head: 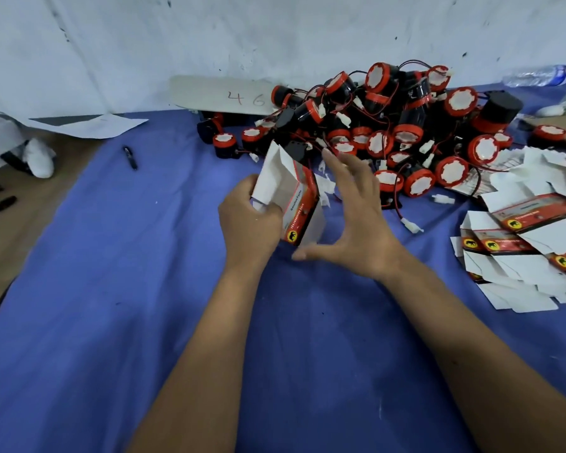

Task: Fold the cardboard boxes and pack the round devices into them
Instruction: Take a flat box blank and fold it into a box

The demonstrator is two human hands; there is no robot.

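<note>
Left hand [247,220] gripping half-folded red-and-white carton [294,201], right hand [353,217] spread, empty, beside it, near pile of red-capped round devices [389,125].

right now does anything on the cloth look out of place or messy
Yes. Small torn white scraps lie scattered on the blue cloth by the box the left hand grips. A loose white connector lies apart from the device pile.

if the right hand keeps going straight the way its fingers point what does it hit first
Probably the pile of round devices. The right hand is open with its fingers aimed up and away, their tips already at the pile's near edge. Depth is unclear, so a loose white connector could come first.
</note>
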